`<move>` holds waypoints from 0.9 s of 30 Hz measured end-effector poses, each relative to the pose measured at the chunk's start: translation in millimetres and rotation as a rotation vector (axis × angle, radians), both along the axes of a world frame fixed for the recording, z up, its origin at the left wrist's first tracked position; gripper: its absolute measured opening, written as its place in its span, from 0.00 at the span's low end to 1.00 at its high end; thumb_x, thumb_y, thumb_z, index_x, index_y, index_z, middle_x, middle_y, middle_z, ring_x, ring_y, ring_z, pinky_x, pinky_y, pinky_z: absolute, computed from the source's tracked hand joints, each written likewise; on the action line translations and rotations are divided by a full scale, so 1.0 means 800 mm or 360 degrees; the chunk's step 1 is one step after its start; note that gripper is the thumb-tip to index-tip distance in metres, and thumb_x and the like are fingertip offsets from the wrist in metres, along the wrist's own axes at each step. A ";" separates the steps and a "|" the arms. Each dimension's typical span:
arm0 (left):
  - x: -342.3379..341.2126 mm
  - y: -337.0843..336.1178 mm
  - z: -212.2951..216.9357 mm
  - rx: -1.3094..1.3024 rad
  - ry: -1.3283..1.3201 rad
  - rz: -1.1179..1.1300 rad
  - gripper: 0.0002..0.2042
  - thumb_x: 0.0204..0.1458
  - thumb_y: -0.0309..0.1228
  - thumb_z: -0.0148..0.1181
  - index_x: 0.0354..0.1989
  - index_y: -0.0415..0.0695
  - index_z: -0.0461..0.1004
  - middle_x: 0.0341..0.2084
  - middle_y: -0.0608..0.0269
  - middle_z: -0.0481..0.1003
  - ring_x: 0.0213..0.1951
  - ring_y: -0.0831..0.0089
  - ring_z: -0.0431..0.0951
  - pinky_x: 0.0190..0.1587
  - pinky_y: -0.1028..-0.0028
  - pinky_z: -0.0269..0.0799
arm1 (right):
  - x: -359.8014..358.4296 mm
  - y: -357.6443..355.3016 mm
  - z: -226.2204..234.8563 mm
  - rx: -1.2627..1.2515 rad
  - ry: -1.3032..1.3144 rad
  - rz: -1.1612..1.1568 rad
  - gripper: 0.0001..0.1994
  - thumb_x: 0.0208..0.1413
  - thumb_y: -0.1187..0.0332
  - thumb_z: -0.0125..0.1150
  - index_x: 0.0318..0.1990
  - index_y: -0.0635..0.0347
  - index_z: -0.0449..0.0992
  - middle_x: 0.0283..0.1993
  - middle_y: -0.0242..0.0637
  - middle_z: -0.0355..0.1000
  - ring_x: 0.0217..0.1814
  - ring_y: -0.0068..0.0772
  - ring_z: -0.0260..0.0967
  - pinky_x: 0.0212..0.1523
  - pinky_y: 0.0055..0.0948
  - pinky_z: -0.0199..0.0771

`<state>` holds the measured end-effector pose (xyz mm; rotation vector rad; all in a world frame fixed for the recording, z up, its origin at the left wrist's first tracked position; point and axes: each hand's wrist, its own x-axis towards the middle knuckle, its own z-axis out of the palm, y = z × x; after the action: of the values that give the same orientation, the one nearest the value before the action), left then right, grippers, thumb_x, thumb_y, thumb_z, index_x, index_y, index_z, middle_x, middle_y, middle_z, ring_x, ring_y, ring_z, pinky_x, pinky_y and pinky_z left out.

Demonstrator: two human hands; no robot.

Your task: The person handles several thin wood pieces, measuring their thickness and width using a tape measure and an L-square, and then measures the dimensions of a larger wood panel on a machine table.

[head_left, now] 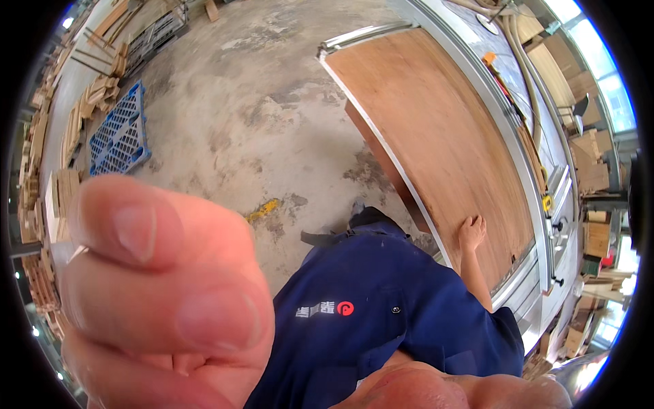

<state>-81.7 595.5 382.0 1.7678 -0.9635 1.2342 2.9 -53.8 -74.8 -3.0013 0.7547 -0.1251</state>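
Note:
My left hand (177, 293) is raised very close to the camera, its fingers curled tightly together. What they hold, if anything, is hidden. To the right, my right hand (472, 232) lies on the near part of a large brown wooden board (429, 116), fingers stretched over its surface and holding nothing. The board rests flat on a metal-framed sliding table, with a pale edge along its left side. A metal rail (368, 37) crosses its far end.
Along the board's right runs a long metal guide (490, 88). A yellow tape measure (547, 202) sits beyond it. Across the concrete floor (252, 123), a blue plastic pallet (121, 133) stands at left, near stacked timber (68, 136). Hoses (524, 61) hang at far right.

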 end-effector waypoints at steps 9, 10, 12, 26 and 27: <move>0.020 0.122 0.009 -0.0037 -0.0149 0.0462 0.23 0.70 0.56 0.38 0.53 0.60 0.78 0.48 0.79 0.80 0.48 0.71 0.78 0.62 0.53 0.60 | 0.257 0.306 0.012 0.0286 -0.0278 0.0979 0.24 0.65 0.57 0.57 0.62 0.64 0.74 0.71 0.54 0.65 0.77 0.55 0.56 0.77 0.50 0.51; 0.033 0.131 0.008 -0.0052 -0.0137 0.0507 0.23 0.70 0.56 0.38 0.52 0.60 0.78 0.48 0.78 0.80 0.48 0.71 0.78 0.61 0.53 0.60 | 0.289 0.348 0.014 0.0331 -0.0301 0.1110 0.23 0.65 0.58 0.58 0.61 0.64 0.75 0.71 0.53 0.66 0.76 0.56 0.56 0.77 0.51 0.50; 0.067 0.146 0.015 -0.0039 -0.0127 0.0604 0.23 0.70 0.55 0.38 0.52 0.59 0.78 0.47 0.76 0.80 0.47 0.70 0.78 0.61 0.53 0.61 | 0.346 0.434 0.021 0.0362 -0.0278 0.1271 0.23 0.64 0.58 0.60 0.60 0.63 0.75 0.70 0.52 0.66 0.75 0.55 0.58 0.75 0.50 0.53; 0.309 0.340 0.025 -0.0125 -0.0047 0.0834 0.21 0.70 0.50 0.40 0.51 0.52 0.78 0.42 0.65 0.81 0.43 0.63 0.80 0.56 0.52 0.69 | 0.570 0.716 0.036 0.0355 -0.0236 0.1840 0.25 0.59 0.61 0.64 0.61 0.61 0.74 0.68 0.47 0.67 0.76 0.53 0.56 0.78 0.55 0.49; 0.328 0.361 0.015 -0.0155 -0.0043 0.0809 0.21 0.70 0.50 0.40 0.51 0.52 0.78 0.42 0.64 0.81 0.42 0.62 0.81 0.55 0.52 0.69 | 0.585 0.724 0.037 0.0299 -0.0226 0.1847 0.25 0.58 0.61 0.65 0.61 0.61 0.74 0.67 0.46 0.68 0.75 0.53 0.57 0.77 0.55 0.49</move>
<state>180.9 884.6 393.9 1.9882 -0.4639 1.5872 470.5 525.5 -45.0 -2.6902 -0.9397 -0.1867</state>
